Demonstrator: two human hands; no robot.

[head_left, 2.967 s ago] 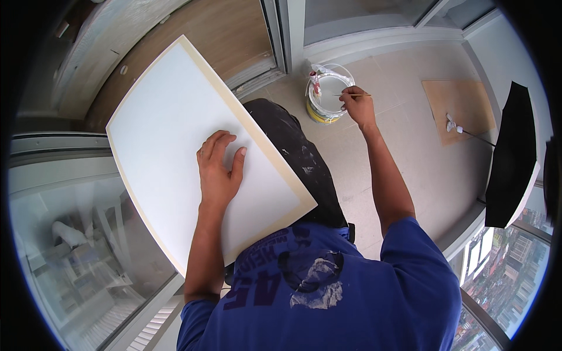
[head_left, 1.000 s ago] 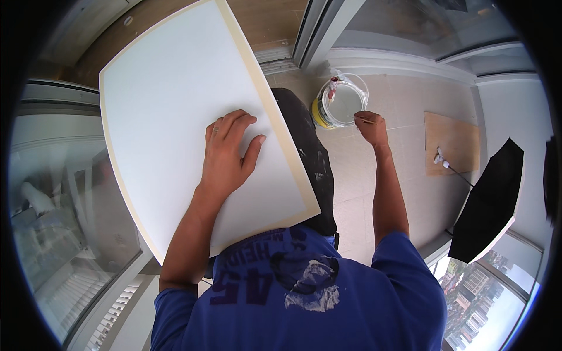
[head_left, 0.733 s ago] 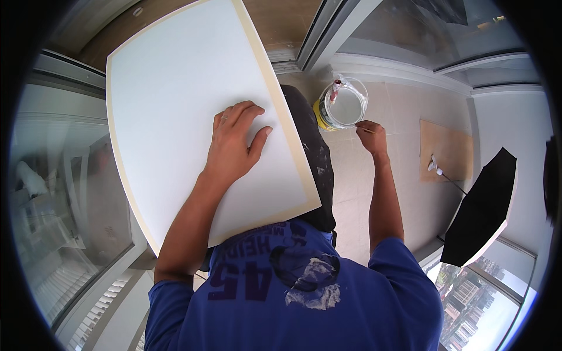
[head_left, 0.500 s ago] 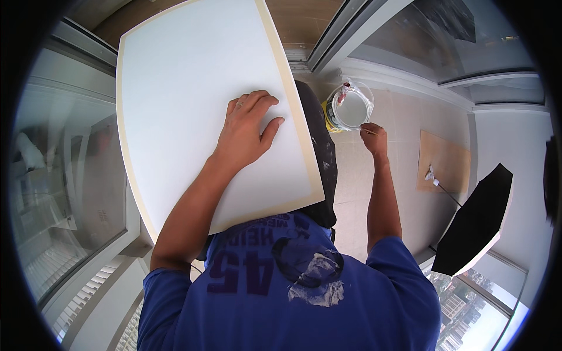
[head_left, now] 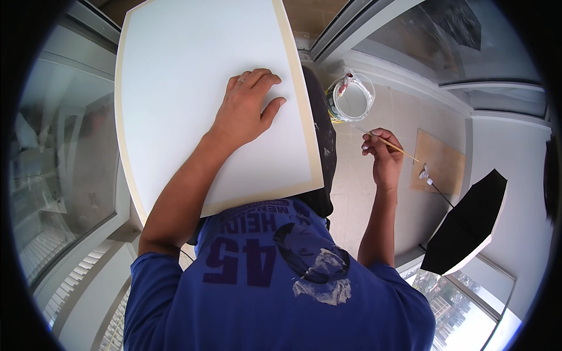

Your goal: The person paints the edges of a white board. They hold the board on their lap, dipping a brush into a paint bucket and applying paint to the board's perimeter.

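A large white board (head_left: 193, 70) with a beige tape border lies across my lap, its far end running to the top of the view. My left hand (head_left: 249, 108) rests on it right of the middle, fingers apart and curved, holding nothing; a ring shows on one finger. Off the board's right side, my right hand (head_left: 383, 155) pinches a thin paintbrush (head_left: 400, 150) with a light wooden handle. The brush tip points left, just below a bucket (head_left: 352, 100) of white paint on the floor. A paint-smeared tool with a reddish handle (head_left: 344, 86) leans at the bucket's rim.
A black umbrella-shaped light shade (head_left: 465, 225) on a stand is at the right, beside a brown sheet (head_left: 439, 158) on the tiled floor. Glass panels (head_left: 76, 158) line the left side. A window (head_left: 462, 304) is at the lower right.
My right hand has drawn back from the bucket, slightly right and nearer, turning so the brush now shows along its length. My left hand stays on the board.
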